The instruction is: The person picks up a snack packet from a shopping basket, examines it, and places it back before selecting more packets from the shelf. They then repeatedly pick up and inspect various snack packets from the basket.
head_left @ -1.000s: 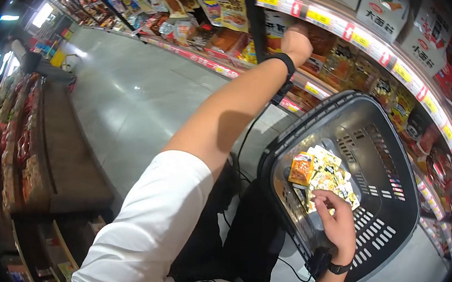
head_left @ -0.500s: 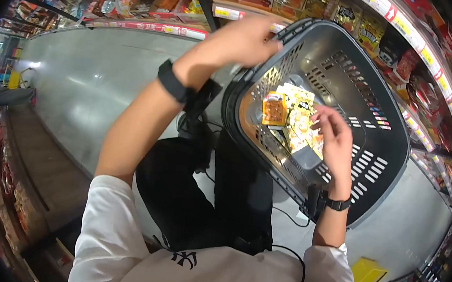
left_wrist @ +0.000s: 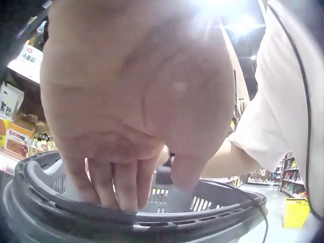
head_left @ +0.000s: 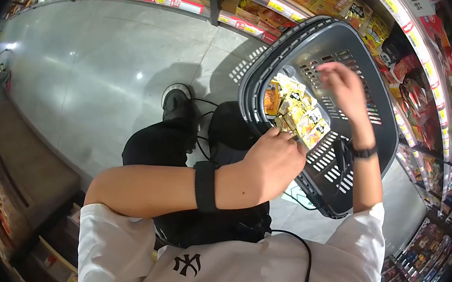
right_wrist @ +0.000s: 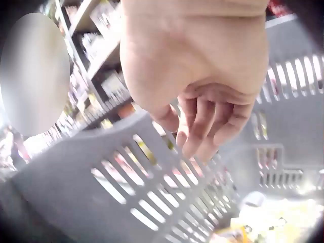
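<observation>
A dark grey shopping basket (head_left: pixel 380 136) with slotted walls holds several small yellow-and-white snack packets (head_left: pixel 298 111) and an orange packet (head_left: pixel 271 97). My left hand (head_left: pixel 267 164) is at the basket's near rim, palm down. In the left wrist view its fingers (left_wrist: pixel 124 185) reach down past the rim, thumb apart, with nothing between them. Above the basket's interior hovers my right hand (head_left: pixel 347 90), slightly blurred. The right wrist view shows its fingers (right_wrist: pixel 200 129) loosely bent and holding nothing, beside a slotted wall. The packets lie below and to one side of it.
Shelves of packaged snacks with a price-tag rail (head_left: pixel 420 46) run along the far and right sides. A low brown bench-like ledge (head_left: pixel 27 147) stands at left. A black cable (head_left: pixel 303 248) hangs over the white shirt. A yellow box (left_wrist: pixel 296 212) stands on the floor.
My left hand has come back from the shelf, past the basket's far-left rim, to its near rim. The right hand has lifted away from the packets. The head view has shifted.
</observation>
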A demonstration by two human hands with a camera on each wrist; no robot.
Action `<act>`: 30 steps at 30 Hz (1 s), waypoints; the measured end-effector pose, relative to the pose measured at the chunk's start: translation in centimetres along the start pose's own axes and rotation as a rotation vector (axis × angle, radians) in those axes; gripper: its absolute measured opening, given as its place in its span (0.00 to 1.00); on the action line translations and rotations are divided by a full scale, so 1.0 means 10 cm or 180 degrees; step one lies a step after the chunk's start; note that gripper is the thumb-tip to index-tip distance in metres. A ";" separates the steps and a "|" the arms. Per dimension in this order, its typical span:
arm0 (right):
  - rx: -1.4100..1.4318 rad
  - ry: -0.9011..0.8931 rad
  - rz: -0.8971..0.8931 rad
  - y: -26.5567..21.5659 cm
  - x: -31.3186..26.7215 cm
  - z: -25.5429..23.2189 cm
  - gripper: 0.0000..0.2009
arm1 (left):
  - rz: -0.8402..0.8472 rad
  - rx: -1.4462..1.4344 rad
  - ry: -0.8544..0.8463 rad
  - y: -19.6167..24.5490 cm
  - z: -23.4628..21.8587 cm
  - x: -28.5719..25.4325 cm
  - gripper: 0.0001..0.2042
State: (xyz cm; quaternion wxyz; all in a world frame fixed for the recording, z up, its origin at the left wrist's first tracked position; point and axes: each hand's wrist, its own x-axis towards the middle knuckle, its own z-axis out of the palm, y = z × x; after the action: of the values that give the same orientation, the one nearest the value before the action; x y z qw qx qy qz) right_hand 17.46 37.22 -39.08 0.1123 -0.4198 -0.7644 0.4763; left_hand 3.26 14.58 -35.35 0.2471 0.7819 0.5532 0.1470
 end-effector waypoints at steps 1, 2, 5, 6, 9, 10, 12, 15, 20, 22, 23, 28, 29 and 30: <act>-0.0081 -0.0233 0.0244 0.32 0.23 0.15 0.14 | -0.0018 0.0047 -0.0207 -0.01 -0.02 -0.01 0.15; -0.0331 -0.0639 0.0541 0.69 0.43 0.30 0.15 | -0.0022 -0.0036 -0.0136 0.00 0.00 -0.03 0.15; -0.1810 -0.1761 0.1227 1.52 0.78 0.74 0.18 | -0.0087 0.0157 -0.0173 0.06 0.00 -0.06 0.13; -0.2409 -0.2023 0.1407 1.66 0.78 0.88 0.19 | -0.0073 0.0444 -0.0161 0.08 -0.02 -0.08 0.12; -0.1686 -0.2343 0.1375 2.22 0.77 1.19 0.22 | -0.0145 0.0505 -0.0146 0.09 -0.06 -0.13 0.14; -0.2030 -0.2322 0.0681 2.52 0.78 1.32 0.23 | -0.0133 0.0611 -0.0338 0.07 -0.09 -0.13 0.12; -0.1566 -0.1952 0.0904 2.59 0.70 1.55 0.25 | -0.0275 0.0498 -0.0489 0.08 -0.09 -0.11 0.11; -0.1846 -0.1187 0.1128 3.26 0.77 2.12 0.35 | -0.0320 0.0433 -0.0646 0.08 -0.12 -0.08 0.09; -0.1462 -0.0554 0.1188 2.51 0.56 2.03 0.33 | -0.0353 0.0296 -0.0505 0.02 -0.06 -0.10 0.09; -0.0544 -0.0395 0.1164 2.02 0.46 1.85 0.23 | -0.0212 0.0128 -0.0442 -0.03 -0.13 -0.15 0.07; -0.0581 -0.0324 0.1124 2.08 0.47 1.77 0.20 | -0.0210 0.0053 -0.0349 -0.05 -0.14 -0.16 0.07; -0.0926 0.0101 0.0158 1.15 -0.07 0.91 0.18 | -0.0128 -0.0207 -0.0071 -0.14 -0.15 -0.12 0.19; -0.0874 0.0227 0.0308 0.69 -0.26 0.76 0.19 | -0.0149 -0.0210 -0.0116 -0.14 -0.17 -0.09 0.20; -0.0574 0.0494 0.0034 0.55 -0.43 0.64 0.16 | -0.0101 -0.0223 -0.0175 -0.15 -0.19 -0.06 0.26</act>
State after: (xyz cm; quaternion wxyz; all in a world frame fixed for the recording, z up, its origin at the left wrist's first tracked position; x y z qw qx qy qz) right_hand 19.42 31.07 -45.95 0.1304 -0.4679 -0.7909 0.3722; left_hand 0.90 14.89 -34.54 0.2917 0.7676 0.5531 0.1408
